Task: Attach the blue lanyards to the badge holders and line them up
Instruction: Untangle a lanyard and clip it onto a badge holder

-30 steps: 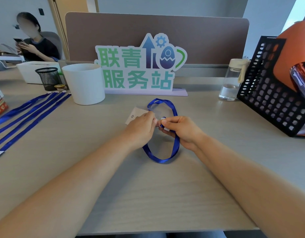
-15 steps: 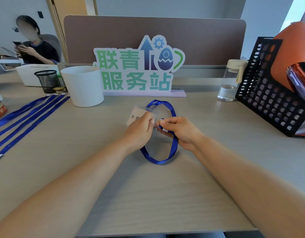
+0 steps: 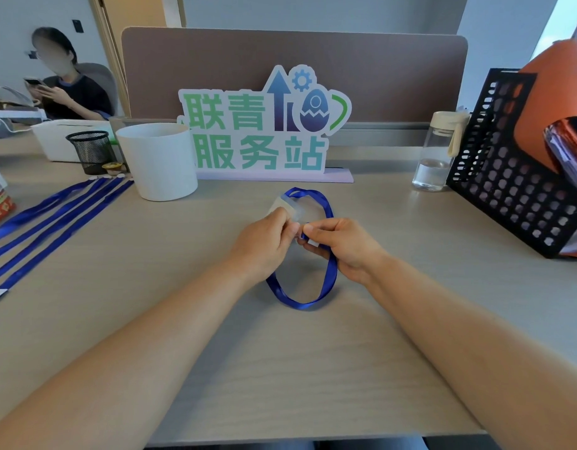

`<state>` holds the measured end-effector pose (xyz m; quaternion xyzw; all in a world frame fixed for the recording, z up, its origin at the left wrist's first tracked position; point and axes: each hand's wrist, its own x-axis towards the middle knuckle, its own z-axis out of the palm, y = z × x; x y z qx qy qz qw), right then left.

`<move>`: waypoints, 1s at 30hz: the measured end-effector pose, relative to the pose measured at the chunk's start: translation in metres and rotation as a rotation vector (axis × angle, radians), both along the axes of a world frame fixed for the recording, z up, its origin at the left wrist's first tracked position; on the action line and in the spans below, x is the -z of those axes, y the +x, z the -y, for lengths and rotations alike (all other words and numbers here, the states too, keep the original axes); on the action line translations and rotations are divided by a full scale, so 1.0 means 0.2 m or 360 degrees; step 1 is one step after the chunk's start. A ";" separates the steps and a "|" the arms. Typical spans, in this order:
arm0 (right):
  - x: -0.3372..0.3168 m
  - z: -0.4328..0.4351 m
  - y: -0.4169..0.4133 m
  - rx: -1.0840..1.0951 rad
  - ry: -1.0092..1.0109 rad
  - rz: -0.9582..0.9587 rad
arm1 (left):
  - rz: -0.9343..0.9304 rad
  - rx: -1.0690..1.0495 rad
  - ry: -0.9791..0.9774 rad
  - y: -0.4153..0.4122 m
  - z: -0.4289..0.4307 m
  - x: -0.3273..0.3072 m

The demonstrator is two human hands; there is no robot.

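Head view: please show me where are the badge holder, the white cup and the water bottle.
badge holder (image 3: 283,204), head view, on its clear top corner.
white cup (image 3: 157,164), head view, on the middle of its wall.
water bottle (image 3: 433,157), head view, on its clear body.

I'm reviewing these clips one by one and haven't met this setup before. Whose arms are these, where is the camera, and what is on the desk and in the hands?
There is no machine here. A person works with bare hands, and the camera is worn on that person's head, looking forward and down, so both forearms reach in from the bottom of the picture.

The left hand pinches a clear badge holder. The right hand pinches one end of a blue lanyard, whose loop rests on the desk. The two are being brought together, though the fingers hide the joint.

More lanyards lie side by side at far left. Further back stand a white tub, a mesh cup, a lettered sign, a water bottle and a black file rack. Another person sits in the background.
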<state>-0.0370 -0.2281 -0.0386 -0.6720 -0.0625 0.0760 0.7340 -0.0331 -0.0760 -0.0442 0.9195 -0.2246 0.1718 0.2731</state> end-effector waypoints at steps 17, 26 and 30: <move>-0.02 0.01 0.00 -0.0074 0.0072 0.0005 | 0.0136 0.0093 -0.0309 0.07 -0.02 0.03; -0.02 0.01 -0.01 -0.0247 0.0045 0.0038 | -0.0399 0.0608 -0.0572 0.18 -0.10 0.07; -0.03 0.02 -0.01 -0.0224 0.0034 0.0041 | -0.0099 0.0326 -0.0408 0.18 -0.09 0.06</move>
